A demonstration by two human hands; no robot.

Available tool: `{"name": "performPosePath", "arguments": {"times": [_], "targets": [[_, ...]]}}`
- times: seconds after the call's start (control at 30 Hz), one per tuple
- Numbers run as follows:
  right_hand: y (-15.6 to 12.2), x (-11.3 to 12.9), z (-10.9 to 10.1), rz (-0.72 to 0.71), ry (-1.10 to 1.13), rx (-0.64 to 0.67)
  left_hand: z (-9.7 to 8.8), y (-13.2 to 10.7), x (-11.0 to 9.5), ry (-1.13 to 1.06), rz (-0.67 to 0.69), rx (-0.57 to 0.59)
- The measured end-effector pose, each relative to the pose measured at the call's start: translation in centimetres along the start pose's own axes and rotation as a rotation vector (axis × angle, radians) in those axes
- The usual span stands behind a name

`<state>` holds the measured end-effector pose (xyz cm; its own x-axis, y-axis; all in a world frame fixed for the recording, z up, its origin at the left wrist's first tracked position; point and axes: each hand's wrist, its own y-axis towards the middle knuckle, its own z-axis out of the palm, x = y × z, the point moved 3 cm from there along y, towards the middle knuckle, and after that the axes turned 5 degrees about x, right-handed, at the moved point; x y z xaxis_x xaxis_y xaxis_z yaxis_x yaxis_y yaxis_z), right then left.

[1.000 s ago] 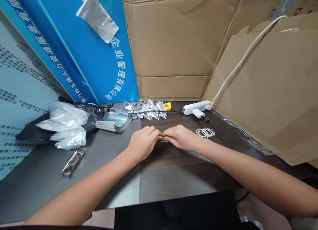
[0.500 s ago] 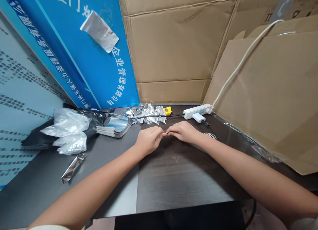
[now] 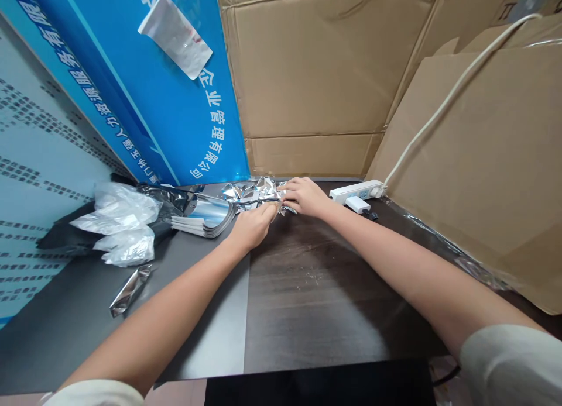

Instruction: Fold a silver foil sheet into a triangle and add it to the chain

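Note:
My left hand (image 3: pixel 253 226) is at the back of the dark table, its fingers pinched together at the front edge of a pile of crumpled silver foil packets (image 3: pixel 257 191). What it pinches is too small to make out. From the right, my right hand (image 3: pixel 306 196) reaches over the right end of the pile, with fingers bent and close together against the foil. Whatever lies under its fingers is hidden. A thin black cable (image 3: pixel 252 202) runs across the packets toward both hands.
Left of the pile lies a curved stack of booklets (image 3: pixel 204 216), beside clear plastic bags (image 3: pixel 125 219). One silver packet (image 3: pixel 130 290) lies nearer me. A white power strip (image 3: pixel 357 191) with a plugged-in adapter (image 3: pixel 357 205) is at right. Cardboard (image 3: pixel 316 72) stands behind. Small scraps (image 3: pixel 312 275) dot the table.
Both hands have moved from a shared pinch above the table, back and left to the foil packets, and are now apart. The yellow tape measure beside the packets is now hidden by my right hand.

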<state>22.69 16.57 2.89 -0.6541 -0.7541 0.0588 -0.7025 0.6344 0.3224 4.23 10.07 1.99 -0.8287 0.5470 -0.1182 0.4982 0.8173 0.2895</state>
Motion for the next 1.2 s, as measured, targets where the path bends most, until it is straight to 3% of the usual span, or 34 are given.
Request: {"name": "performPosePath", "arguments": {"times": [0.17,0.33,0.57,0.93,1.2], "targets": [[1.0,-0.8,2.3,0.135,-0.04,-0.05,0.4,0.5,0.4,0.192,-0.02,0.109],[0.9,-0.7,3.4,0.094,-0.057,-0.03,0.7,1.1,0.0,0.288,0.007,0.18],[1.2,-1.0,5.0,0.121,-0.021,-0.01,1.2,1.1,0.1,0.359,-0.054,0.241],[1.1,-0.7,5.1,0.196,0.024,-0.026,1.5,2.4,-0.4,0.366,-0.096,0.302],[1.1,-0.5,5.1,0.195,0.029,-0.038,2.4,2.7,0.3,0.317,-0.108,0.219]]}}
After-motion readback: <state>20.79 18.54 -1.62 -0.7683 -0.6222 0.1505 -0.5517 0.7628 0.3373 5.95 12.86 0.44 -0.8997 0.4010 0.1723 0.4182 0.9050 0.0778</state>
